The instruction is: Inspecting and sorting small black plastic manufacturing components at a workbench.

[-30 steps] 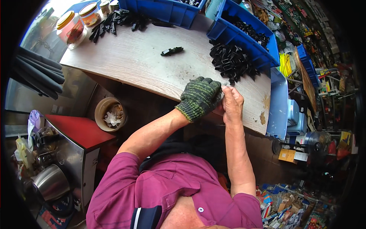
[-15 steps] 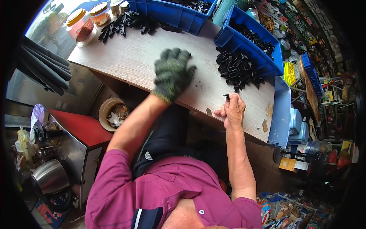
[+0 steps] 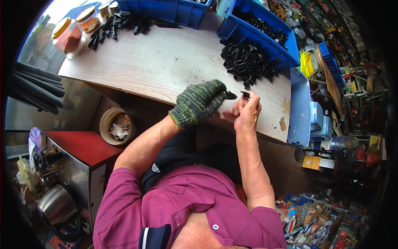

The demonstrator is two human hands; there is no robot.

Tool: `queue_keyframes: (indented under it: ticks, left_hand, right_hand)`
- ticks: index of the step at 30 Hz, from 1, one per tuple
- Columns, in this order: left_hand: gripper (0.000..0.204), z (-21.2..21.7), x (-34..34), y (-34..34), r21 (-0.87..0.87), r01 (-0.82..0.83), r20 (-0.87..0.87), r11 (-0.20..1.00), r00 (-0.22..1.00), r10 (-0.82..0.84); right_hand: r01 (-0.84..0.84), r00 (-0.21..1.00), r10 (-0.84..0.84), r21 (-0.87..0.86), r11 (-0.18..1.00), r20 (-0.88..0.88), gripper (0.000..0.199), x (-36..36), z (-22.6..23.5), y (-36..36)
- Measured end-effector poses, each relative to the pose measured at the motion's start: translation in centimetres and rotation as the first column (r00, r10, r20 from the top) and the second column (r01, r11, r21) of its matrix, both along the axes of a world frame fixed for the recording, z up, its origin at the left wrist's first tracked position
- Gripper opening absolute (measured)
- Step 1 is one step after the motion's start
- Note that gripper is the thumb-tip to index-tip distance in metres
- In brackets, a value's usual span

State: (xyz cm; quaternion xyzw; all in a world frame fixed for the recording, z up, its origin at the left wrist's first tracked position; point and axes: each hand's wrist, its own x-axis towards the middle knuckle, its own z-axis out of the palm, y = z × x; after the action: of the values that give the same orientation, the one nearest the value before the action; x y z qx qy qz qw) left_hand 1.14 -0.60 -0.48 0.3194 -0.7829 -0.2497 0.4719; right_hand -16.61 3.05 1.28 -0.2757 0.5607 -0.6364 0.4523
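My left hand (image 3: 198,101), in a dark green knit glove, is closed with a small black plastic part (image 3: 229,95) at its fingertips. Bare, my right hand (image 3: 248,114) pinches a small angular black plastic piece (image 3: 245,95) between thumb and forefinger. Only a small gap separates the two pieces, over the front edge of the wood-grain table (image 3: 166,66). Beyond my right hand lies a heap of angular black pieces (image 3: 244,62). Longer black clip-like parts (image 3: 124,25) are piled at the far left of the table.
Blue crates (image 3: 265,35) with black parts stand behind the heap, and another blue crate (image 3: 166,12) is at the back. Lidded jars (image 3: 68,39) stand at the left end. A waste bucket (image 3: 105,124) and a red-topped cabinet (image 3: 85,145) are below left.
My left hand has come back from the table's middle toward my right hand, and a black part now shows at its fingertips. The right hand still pinches its piece. The whole view has shifted slightly.
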Motion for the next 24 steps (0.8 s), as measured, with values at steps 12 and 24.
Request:
queue_keyframes:
  ticks: [12,24]
  left_hand:
    - [0.025,0.2,-3.6,0.8,0.289,0.019,-0.072,0.957,0.997,0.001]
    - [0.040,-0.2,-5.7,2.5,0.385,0.154,-0.335,0.910,0.942,-0.018]
  right_hand:
    - [0.110,0.988,-0.114,-0.037,0.993,-0.102,0.027,1.9,1.0,0.8]
    - [0.075,0.994,-0.073,0.017,0.997,-0.077,0.030,-0.9,-0.2,1.1]
